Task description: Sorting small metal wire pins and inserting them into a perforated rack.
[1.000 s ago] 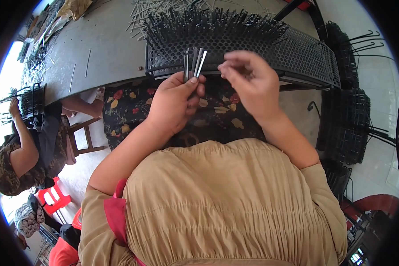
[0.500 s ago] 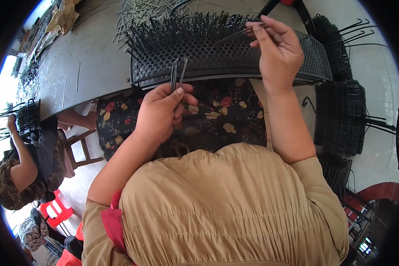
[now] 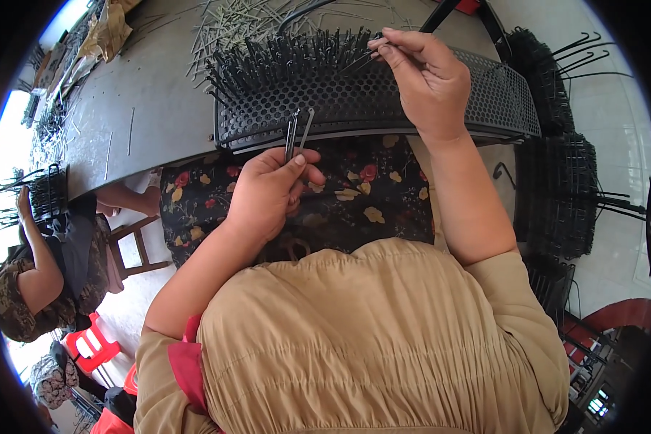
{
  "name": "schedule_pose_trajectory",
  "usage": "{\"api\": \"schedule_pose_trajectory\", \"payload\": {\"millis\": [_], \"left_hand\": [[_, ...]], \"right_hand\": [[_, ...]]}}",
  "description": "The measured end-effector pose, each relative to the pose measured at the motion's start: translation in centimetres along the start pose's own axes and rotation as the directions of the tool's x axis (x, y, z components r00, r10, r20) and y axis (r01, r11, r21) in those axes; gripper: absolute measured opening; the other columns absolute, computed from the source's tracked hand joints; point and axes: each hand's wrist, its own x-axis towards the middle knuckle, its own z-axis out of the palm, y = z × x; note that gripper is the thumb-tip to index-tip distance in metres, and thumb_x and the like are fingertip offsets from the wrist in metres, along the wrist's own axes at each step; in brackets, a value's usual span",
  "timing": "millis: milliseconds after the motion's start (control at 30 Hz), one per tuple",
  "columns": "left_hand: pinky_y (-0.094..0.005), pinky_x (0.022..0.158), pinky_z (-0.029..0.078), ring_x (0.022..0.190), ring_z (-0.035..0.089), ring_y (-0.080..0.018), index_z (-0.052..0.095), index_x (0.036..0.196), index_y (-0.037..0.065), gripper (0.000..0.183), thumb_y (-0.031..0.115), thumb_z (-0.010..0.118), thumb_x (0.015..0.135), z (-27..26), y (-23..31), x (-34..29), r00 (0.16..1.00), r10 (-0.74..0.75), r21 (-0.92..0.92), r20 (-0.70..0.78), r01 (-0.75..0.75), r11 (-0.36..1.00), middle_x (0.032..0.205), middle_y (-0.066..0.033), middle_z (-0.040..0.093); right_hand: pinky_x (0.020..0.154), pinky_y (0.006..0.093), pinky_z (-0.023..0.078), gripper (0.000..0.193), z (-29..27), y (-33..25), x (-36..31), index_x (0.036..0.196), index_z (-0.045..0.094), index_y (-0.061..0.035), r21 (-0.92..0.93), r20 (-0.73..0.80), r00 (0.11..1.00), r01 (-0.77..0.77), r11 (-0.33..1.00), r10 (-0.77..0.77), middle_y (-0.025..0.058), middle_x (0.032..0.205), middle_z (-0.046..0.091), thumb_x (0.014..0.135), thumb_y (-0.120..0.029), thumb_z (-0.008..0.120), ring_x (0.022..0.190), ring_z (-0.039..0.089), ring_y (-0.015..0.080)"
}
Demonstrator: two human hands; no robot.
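Note:
My left hand [image 3: 266, 189] is closed around a few thin metal rods [image 3: 291, 137], held upright over my lap, with small eyes or hooks at their tips. One pale grey rod [image 3: 307, 124] leans apart from the darker ones. Higher up and to the right, my right hand [image 3: 435, 90] pinches a thin dark rod [image 3: 357, 66] by its end, slanting down to the left. It hangs over a black perforated metal rack [image 3: 304, 116] at the table edge. Many dark rods [image 3: 286, 61] stand densely in the rack's left part; its right part shows bare holes.
Loose grey rods [image 3: 242, 25] lie piled behind the rack on the grey table [image 3: 159, 87]. Brown paper [image 3: 112, 32] is at the far left. Stacked black racks [image 3: 557, 192] stand on the right. A person [image 3: 40, 260] works at the left, near a wooden stool [image 3: 141, 246].
My right hand has moved left and slightly down along the rack, carrying its rod closer to the standing rods. The left hand sits slightly lower in the picture, still gripping its rods.

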Motion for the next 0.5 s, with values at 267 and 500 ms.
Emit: {"api": "schedule_pose_trajectory", "payload": {"millis": [267, 500], "left_hand": [[-0.0205, 0.045, 0.033, 0.051, 0.04, -0.0038, 0.059, 0.109, 0.0, 0.019, 0.013, 0.048, 0.101, -0.2, -0.1, -0.2, 1.0, 0.004, 0.007, -0.023, -0.004, 1.0, 0.082, -0.0054, 0.066], [-0.0202, 0.045, 0.033, 0.05, 0.04, -0.0034, 0.06, 0.109, 0.0, 0.02, 0.012, 0.047, 0.101, -0.2, -0.2, -0.1, 1.0, 0.009, 0.011, -0.004, -0.009, 1.0, 0.082, -0.0048, 0.066]], "right_hand": [[0.081, 0.0243, 0.057, 0.017, 0.2, -1.2, 0.7, 0.102, 0.07, 0.0012, -0.146, 0.263, 0.964, 0.091, 0.985, -0.05, 0.0098, 0.093, 0.073, 0.087, 0.005, 0.066, 0.089, 0.071, 0.0153], [0.08, 0.026, 0.056, 0.017, 0.8, 0.5, 1.3, 0.1, 0.073, -0.0038, -0.379, 0.376, 0.895, 0.383, 0.842, -0.238, 0.0091, 0.089, 0.074, 0.084, 0.0, 0.07, 0.089, 0.071, 0.0184]]}}
